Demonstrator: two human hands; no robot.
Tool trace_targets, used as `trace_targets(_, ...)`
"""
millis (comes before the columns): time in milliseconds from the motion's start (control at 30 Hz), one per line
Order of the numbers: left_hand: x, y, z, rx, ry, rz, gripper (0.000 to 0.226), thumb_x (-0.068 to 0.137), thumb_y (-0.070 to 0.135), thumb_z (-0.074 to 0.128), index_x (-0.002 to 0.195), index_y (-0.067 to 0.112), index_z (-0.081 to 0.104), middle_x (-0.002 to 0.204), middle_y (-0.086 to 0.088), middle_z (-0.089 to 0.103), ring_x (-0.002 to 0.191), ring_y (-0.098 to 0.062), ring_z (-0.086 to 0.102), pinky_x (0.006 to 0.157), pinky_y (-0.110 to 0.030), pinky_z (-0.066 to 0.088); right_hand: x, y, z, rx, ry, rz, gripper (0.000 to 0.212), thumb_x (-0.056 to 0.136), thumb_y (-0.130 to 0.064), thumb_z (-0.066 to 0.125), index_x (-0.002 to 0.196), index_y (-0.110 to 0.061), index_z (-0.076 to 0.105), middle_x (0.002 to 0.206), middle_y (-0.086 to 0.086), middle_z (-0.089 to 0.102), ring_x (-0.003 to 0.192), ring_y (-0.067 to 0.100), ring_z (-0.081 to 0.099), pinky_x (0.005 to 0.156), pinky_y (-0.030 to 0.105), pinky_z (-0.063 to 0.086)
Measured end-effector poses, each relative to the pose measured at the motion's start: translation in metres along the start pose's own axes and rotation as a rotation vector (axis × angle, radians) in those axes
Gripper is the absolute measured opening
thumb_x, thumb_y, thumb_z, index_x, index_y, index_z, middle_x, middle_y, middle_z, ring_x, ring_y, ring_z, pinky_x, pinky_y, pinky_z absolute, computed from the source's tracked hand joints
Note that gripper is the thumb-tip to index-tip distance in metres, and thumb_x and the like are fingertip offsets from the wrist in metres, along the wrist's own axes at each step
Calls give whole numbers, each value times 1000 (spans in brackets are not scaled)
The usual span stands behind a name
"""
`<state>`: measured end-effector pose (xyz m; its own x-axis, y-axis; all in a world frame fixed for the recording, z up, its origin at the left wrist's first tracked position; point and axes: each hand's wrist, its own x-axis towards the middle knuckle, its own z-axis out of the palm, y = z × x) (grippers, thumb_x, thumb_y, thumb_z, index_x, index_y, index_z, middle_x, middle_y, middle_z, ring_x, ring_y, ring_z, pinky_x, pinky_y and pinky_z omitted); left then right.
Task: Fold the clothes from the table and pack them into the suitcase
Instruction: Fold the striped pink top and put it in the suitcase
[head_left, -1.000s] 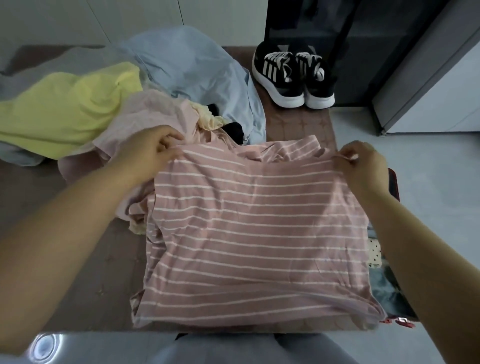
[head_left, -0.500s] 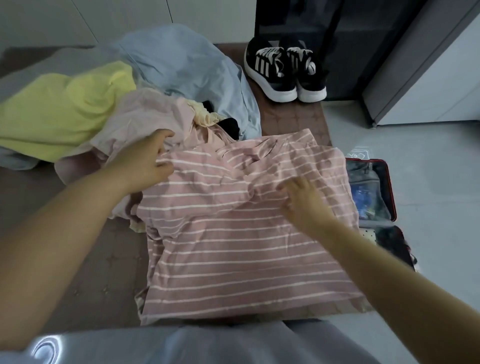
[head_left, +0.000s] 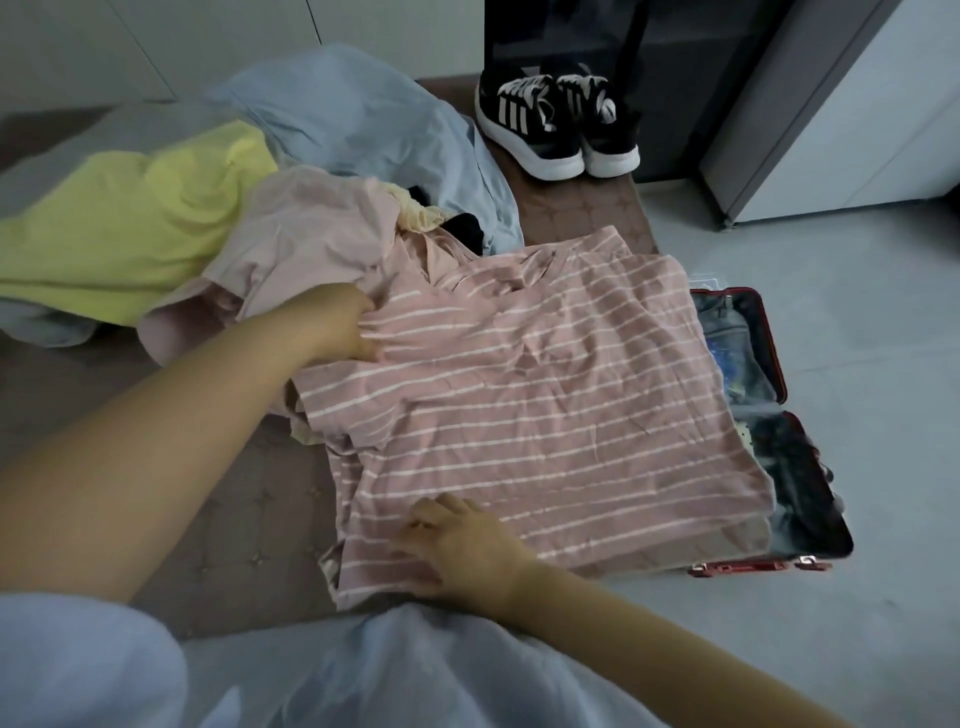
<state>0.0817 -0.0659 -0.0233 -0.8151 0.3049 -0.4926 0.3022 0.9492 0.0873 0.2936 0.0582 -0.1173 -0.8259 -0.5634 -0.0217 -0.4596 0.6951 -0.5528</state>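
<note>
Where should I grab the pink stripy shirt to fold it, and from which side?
Probably along its left edge. Pinch the shoulder by the left hand and the hem corner by the right hand, coming in from the left. The striped shirt lies flat with its collar away from you, and its right side seems to hang off the table over the suitcase.

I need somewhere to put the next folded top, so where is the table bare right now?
Two bare patches of table: the near-left stretch, between the striped shirt and the clothes pile, and a small far strip between the blue garment and the sneakers. Crowded: the pile fills the far left, the shirt covers the right side.
</note>
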Motion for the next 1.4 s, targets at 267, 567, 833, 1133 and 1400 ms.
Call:
trace_targets(267, -7, -7, 3, 138, 707, 470, 42, 81, -1, 58, 121, 12, 55, 119, -14, 56, 112, -36, 49, 98, -46, 34, 37, -29, 13, -143, -237, 88, 49, 87, -30, 53, 134, -18, 47, 137, 13, 40, 118, 35, 41, 97, 47, 36)
trace_targets(567, -30, -50, 23, 437, -356, 598, 115, 36, 92, 48, 135, 54, 3, 153, 20, 8, 141, -1, -5, 113, -33, -13, -9, -50, -64, 870, 600, 357, 22, 89, -17, 47, 102, -23, 65, 80, -8, 62, 69, 5, 55, 65, 16, 46)
trace_targets(833, -4, -27, 40, 119, 349, 671, 71, 74, 6, 65, 135, 30, 40, 135, 0, 50, 129, -24, 41, 110, -27, 12, -54, -24, -104, 1110, 1182, 734, 23, 93, -27, 48, 79, -23, 65, 65, -9, 63, 69, -6, 61, 72, 6, 47)
trace_targets(1133, 50, 47, -67, -3, -15, 496, 33, 68, 19, 67, 98, 11, 60, 90, -3, 62, 86, -24, 58, 73, -33, 46, -125, 47, -98, 1024, 1335, 1047, 22, 96, -14, 48, 93, -26, 66, 98, -1, 65, 94, 18, 56, 84, 35, 45)
trace_targets(1400, 87, 192, -39, -532, 313, 545, 53, 92, 23, 54, 140, 18, 33, 126, -8, 52, 112, -22, 51, 103, -39, 37, -170, 85, -80, 763, 876, 1348, 26, 87, -11, 60, 107, -16, 45, 94, 3, 58, 74, 12, 56, 54, 23, 41)
